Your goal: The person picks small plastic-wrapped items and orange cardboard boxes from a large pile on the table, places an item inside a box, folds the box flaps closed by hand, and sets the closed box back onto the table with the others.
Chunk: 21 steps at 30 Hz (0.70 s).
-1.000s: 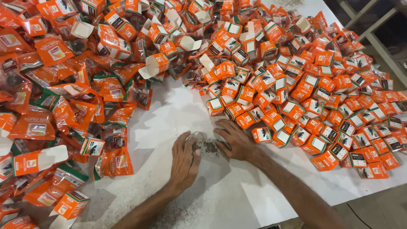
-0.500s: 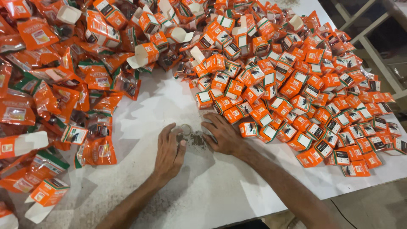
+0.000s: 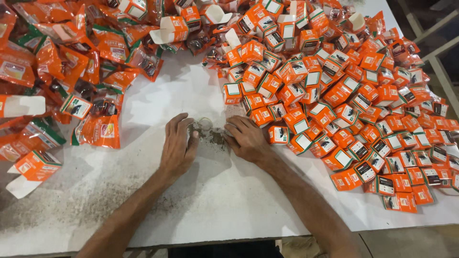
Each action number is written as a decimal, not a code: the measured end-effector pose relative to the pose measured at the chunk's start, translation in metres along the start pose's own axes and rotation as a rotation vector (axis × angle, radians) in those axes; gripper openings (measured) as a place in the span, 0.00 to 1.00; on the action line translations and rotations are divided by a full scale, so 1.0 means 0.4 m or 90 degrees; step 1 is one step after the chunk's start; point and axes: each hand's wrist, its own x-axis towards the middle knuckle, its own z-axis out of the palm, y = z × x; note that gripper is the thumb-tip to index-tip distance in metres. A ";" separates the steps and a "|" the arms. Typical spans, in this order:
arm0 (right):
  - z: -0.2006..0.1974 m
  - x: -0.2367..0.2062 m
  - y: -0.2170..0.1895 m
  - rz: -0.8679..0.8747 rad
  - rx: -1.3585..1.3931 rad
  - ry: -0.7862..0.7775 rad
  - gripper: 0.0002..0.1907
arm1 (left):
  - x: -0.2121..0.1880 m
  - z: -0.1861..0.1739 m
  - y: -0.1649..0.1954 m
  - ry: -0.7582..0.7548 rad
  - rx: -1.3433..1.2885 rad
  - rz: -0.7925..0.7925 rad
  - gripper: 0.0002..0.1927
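Note:
My left hand (image 3: 178,145) and my right hand (image 3: 246,137) lie palm down on the white table (image 3: 229,200), fingers close together. Between them sits a small heap of dark loose grains (image 3: 210,137) with a small clear round piece (image 3: 205,123) at its far edge. The fingertips of both hands touch the grains from either side. Neither hand grips anything. A small orange box (image 3: 278,134) lies just right of my right hand.
A dense spread of several small shut orange boxes (image 3: 344,95) covers the right half. Crumpled orange and green sachets (image 3: 95,76) and open flattened cartons (image 3: 28,105) pile up at the left and back. The table's front edge (image 3: 215,239) runs below my forearms.
The view has shifted, so the piles sit higher and further left. Both hands have stayed flat around the grains, drawing slightly closer together on them.

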 end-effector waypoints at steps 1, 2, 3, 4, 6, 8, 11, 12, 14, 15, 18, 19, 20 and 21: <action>-0.002 -0.003 -0.001 -0.006 0.000 -0.027 0.19 | -0.003 0.002 0.005 0.002 0.004 0.004 0.20; -0.005 -0.006 -0.003 -0.011 -0.001 -0.051 0.22 | -0.006 0.003 0.009 -0.002 0.021 0.041 0.20; -0.007 -0.009 -0.008 -0.016 -0.001 -0.076 0.26 | -0.010 0.006 0.013 -0.006 0.039 0.076 0.21; -0.007 -0.010 -0.015 -0.021 0.029 -0.088 0.27 | -0.015 0.008 0.017 -0.012 0.056 0.112 0.22; -0.005 -0.012 -0.034 -0.029 0.087 -0.113 0.32 | -0.024 0.015 0.026 -0.029 0.035 0.155 0.27; 0.002 -0.013 -0.060 -0.026 0.105 -0.123 0.36 | -0.034 0.019 0.035 -0.049 -0.012 0.168 0.31; 0.004 -0.006 -0.086 -0.049 0.103 -0.128 0.42 | -0.037 0.028 0.043 -0.076 -0.081 0.158 0.34; 0.002 -0.003 -0.091 -0.061 0.098 -0.128 0.44 | -0.036 0.030 0.042 -0.084 -0.079 0.157 0.35; -0.002 0.001 -0.093 -0.093 0.077 -0.126 0.44 | -0.032 0.038 0.038 -0.101 -0.074 0.144 0.36; -0.003 0.001 -0.094 -0.106 0.069 -0.125 0.44 | -0.031 0.043 0.033 -0.109 -0.072 0.130 0.35; 0.004 -0.013 -0.101 -0.046 0.077 -0.138 0.42 | -0.041 0.055 0.021 -0.124 -0.071 0.094 0.34; 0.009 -0.019 -0.105 -0.041 0.070 -0.124 0.41 | -0.046 0.057 0.018 -0.125 -0.068 0.089 0.33; 0.016 -0.028 -0.112 -0.035 0.066 -0.111 0.40 | -0.051 0.059 0.017 -0.124 -0.049 0.098 0.33; 0.021 -0.036 -0.116 -0.032 0.061 -0.099 0.39 | -0.056 0.060 0.018 -0.119 -0.028 0.106 0.33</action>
